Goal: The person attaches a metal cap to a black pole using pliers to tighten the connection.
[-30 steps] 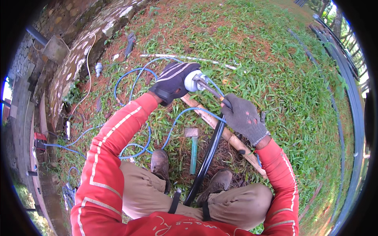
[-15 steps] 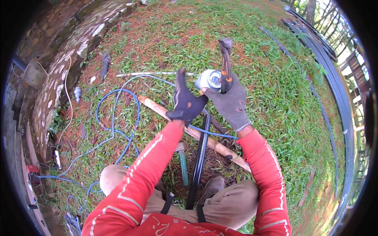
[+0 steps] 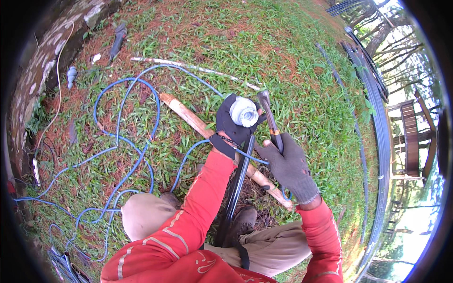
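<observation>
My left hand (image 3: 232,129), in a dark glove, is closed round a white, round fitting (image 3: 243,112) with a hollow end. The fitting sits above the upper end of a black pipe (image 3: 239,177), which slants up from between my legs; the glove hides whether the two are joined. In a grey knitted glove, my right hand (image 3: 291,167) grips a hammer (image 3: 270,115) by its handle. The hammer's head points up and away, just right of the fitting and apart from it. Part of the fitting is covered by my left fingers.
A wooden pole (image 3: 188,117) lies crosswise under the pipe. Loops of blue hose (image 3: 155,106) cover the grass at left, one strand passing by the pipe. A thin white stick (image 3: 188,68) lies beyond. Long dark pipes (image 3: 377,127) run along the right, and a stone edge (image 3: 47,56) along the left.
My left hand, open beside the fitting before, now wraps round it. My right hand with the hammer has moved nearer my body and away from the fitting. The view has turned rightward.
</observation>
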A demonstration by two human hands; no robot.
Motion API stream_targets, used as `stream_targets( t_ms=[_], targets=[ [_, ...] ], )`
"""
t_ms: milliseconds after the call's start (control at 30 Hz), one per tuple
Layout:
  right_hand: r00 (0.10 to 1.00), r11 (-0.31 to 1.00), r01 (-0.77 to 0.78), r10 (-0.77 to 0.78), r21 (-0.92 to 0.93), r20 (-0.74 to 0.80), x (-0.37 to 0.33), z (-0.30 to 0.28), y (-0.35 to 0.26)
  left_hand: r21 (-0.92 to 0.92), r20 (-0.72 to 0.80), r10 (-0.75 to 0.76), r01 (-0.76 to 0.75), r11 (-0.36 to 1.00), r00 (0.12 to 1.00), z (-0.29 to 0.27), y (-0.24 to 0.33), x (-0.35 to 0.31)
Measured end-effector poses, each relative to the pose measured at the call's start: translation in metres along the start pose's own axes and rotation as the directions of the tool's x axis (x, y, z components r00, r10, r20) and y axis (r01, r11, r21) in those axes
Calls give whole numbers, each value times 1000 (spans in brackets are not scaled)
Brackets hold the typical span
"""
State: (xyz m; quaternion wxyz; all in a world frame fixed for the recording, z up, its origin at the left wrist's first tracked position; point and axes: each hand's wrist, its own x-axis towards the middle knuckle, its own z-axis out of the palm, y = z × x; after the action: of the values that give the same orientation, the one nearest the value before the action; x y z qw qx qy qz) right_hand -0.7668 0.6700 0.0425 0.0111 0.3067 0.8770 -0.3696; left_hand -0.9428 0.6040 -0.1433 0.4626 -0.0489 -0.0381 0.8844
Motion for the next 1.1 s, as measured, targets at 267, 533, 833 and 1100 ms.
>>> stream_targets(
  t_ms=[267, 533, 833, 1100],
  targets=[
    [898, 951, 292, -310, -105, -313, -17, 45, -8, -134, -151, -30, 10, 991, 988, 11, 4, 12],
    [896, 937, 332, -349, -106, -275, -20, 57, 6, -111, -120, -19, 6, 994, 993, -12, 3, 7],
    [944, 973, 221, -229, -63, -239, -25, 50, 10, -42, 196, 104, -97, 994, 975, -19, -14, 4],
    [979, 985, 85, -111, -150, -173, -30, 39, 11, -199, -15, -32, 29, 980, 999, -14, -28, 5]
  ],
)
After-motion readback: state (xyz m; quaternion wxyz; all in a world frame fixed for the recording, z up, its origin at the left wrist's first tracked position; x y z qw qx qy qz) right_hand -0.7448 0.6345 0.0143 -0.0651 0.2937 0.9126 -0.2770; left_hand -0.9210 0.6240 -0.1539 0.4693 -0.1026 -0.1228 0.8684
